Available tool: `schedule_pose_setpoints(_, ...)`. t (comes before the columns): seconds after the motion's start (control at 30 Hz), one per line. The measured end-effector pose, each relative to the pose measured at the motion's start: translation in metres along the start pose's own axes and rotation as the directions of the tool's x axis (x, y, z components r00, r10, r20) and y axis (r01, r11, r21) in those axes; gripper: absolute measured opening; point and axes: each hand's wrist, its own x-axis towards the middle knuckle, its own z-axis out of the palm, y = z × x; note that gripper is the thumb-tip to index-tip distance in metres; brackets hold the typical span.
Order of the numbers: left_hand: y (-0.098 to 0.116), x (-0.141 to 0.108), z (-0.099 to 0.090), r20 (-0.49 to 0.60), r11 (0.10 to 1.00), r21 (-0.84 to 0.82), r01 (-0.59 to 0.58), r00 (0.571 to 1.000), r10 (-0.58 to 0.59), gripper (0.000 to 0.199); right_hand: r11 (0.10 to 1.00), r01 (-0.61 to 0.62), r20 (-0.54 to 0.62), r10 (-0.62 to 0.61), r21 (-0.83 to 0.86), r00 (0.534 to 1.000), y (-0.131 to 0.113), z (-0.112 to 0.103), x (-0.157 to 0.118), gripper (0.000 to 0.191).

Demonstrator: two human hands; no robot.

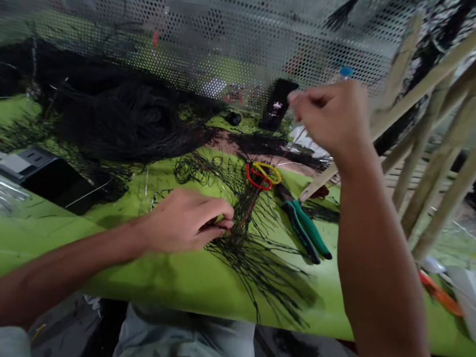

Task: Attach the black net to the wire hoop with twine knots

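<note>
My left hand [190, 222] is closed in a pinch low over the table, holding the stem of a bundle of black branching strands [266, 267] that fans out to the right. A bit of red shows at its fingertips. My right hand [333, 118] is raised higher on the right, its fingers pinched together. A thin dark thread [282, 154] slants up from near the bundle toward that hand; its end in the fingers is hard to make out. Between the hands lie green-handled pliers [307, 229] and scissors with red and yellow handle loops [264, 176].
A perforated metal panel [247, 25] rises behind the green table [157, 281]. A large heap of black strands [117, 110] covers the back left. A dark phone [278, 104] leans at the back, a black box [53, 177] lies left, and pale wooden sticks [448, 145] stand right.
</note>
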Motion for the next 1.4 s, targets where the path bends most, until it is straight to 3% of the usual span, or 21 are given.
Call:
schedule_pose_setpoints(0.07, 0.002, 0.003, -0.003, 0.019, 0.984, -0.116, 0.137, 0.991, -0.136, 0.006, 0.957, -0.073, 0.158, 0.029, 0.282, 0.987, -0.013, 0.006, -0.014, 0.040)
schedule_pose_setpoints(0.13, 0.005, 0.007, -0.006, 0.095, 0.914, -0.270, 0.304, 0.953, -0.289, 0.004, 0.778, -0.203, 0.320, 0.004, 0.594, 0.948, -0.031, 0.002, -0.029, 0.033)
schedule_pose_setpoints(0.23, 0.006, 0.011, -0.008, 0.169, 0.788, -0.425, 0.445, 0.895, -0.413, 0.005, 0.577, -0.287, 0.401, -0.078, 0.765, 0.913, -0.052, -0.014, -0.046, 0.027)
schedule_pose_setpoints(0.27, 0.006, 0.012, -0.007, 0.169, 0.768, -0.446, 0.459, 0.886, -0.431, 0.005, 0.612, -0.241, 0.401, -0.136, 0.753, 0.906, -0.054, -0.018, -0.050, 0.023)
schedule_pose_setpoints(0.3, 0.005, 0.011, -0.006, 0.161, 0.761, -0.453, 0.464, 0.883, -0.442, 0.006, 0.719, -0.165, 0.428, -0.199, 0.675, 0.882, -0.053, -0.020, -0.053, 0.020)
schedule_pose_setpoints(0.37, 0.004, 0.010, -0.004, 0.129, 0.773, -0.435, 0.462, 0.881, -0.454, 0.009, 0.950, 0.066, 0.561, -0.236, 0.306, 0.794, -0.042, -0.015, -0.059, 0.020)
schedule_pose_setpoints(0.4, 0.003, 0.008, -0.002, 0.104, 0.784, -0.419, 0.458, 0.882, -0.460, 0.010, 0.979, 0.184, 0.623, -0.196, 0.083, 0.757, -0.035, -0.008, -0.062, 0.022)
schedule_pose_setpoints(0.47, 0.003, 0.006, -0.001, 0.057, 0.801, -0.399, 0.446, 0.884, -0.464, 0.013, 0.925, 0.346, 0.619, -0.180, -0.158, 0.765, -0.021, 0.011, -0.070, 0.021)
schedule_pose_setpoints(0.5, 0.004, 0.006, -0.001, 0.044, 0.803, -0.403, 0.439, 0.886, -0.462, 0.013, 0.910, 0.395, 0.576, -0.255, -0.129, 0.777, -0.016, 0.021, -0.075, 0.021)
schedule_pose_setpoints(0.53, 0.005, 0.006, -0.002, 0.042, 0.798, -0.419, 0.434, 0.887, -0.460, 0.012, 0.911, 0.412, 0.560, -0.344, 0.005, 0.754, -0.012, 0.031, -0.081, 0.023)
schedule_pose_setpoints(0.6, 0.008, 0.007, -0.006, 0.068, 0.765, -0.480, 0.429, 0.888, -0.455, 0.009, 0.860, 0.267, 0.529, -0.485, 0.435, 0.696, -0.010, 0.048, -0.096, 0.024)
schedule_pose_setpoints(0.67, 0.011, 0.010, -0.011, 0.100, 0.721, -0.540, 0.433, 0.884, -0.456, 0.007, 0.661, -0.086, 0.526, -0.504, 0.745, 0.685, -0.012, 0.061, -0.112, 0.019)
schedule_pose_setpoints(0.77, 0.013, 0.012, -0.016, 0.073, 0.687, -0.584, 0.433, 0.871, -0.486, 0.012, 0.367, -0.464, 0.590, -0.442, 0.806, 0.676, -0.017, 0.071, -0.132, 0.021)
schedule_pose_setpoints(0.8, 0.013, 0.012, -0.017, 0.059, 0.679, -0.589, 0.438, 0.861, -0.505, 0.013, 0.331, -0.517, 0.614, -0.435, 0.789, 0.658, -0.018, 0.072, -0.136, 0.027)
schedule_pose_setpoints(0.87, 0.011, 0.012, -0.018, 0.049, 0.650, -0.611, 0.451, 0.842, -0.537, 0.012, 0.363, -0.529, 0.642, -0.419, 0.767, 0.642, -0.019, 0.071, -0.140, 0.037)
schedule_pose_setpoints(0.93, 0.010, 0.012, -0.017, 0.034, 0.618, -0.647, 0.446, 0.827, -0.561, 0.011, 0.481, -0.443, 0.636, -0.384, 0.757, 0.669, -0.018, 0.068, -0.140, 0.035)
schedule_pose_setpoints(1.07, 0.008, 0.012, -0.012, -0.008, 0.540, -0.749, 0.384, 0.810, -0.587, 0.014, 0.652, -0.113, 0.453, -0.381, 0.750, 0.806, -0.019, 0.064, -0.138, 0.034)
schedule_pose_setpoints(1.17, 0.008, 0.010, -0.007, -0.085, 0.546, -0.767, 0.337, 0.790, -0.607, 0.014, 0.694, 0.047, 0.320, -0.390, 0.718, 0.864, -0.027, 0.062, -0.142, 0.060)
schedule_pose_setpoints(1.23, 0.008, 0.009, -0.003, -0.160, 0.595, -0.736, 0.322, 0.772, -0.615, 0.013, 0.741, 0.081, 0.241, -0.317, 0.667, 0.917, -0.037, 0.061, -0.147, 0.072)
schedule_pose_setpoints(1.37, 0.009, 0.006, 0.001, -0.200, 0.624, -0.714, 0.318, 0.761, -0.617, 0.012, 0.841, 0.112, 0.080, -0.180, 0.529, 0.980, -0.055, 0.061, -0.153, 0.021)
schedule_pose_setpoints(1.4, 0.009, 0.006, 0.001, -0.179, 0.600, -0.739, 0.307, 0.768, -0.614, 0.013, 0.834, 0.128, 0.045, -0.180, 0.536, 0.983, -0.056, 0.061, -0.153, 0.019)
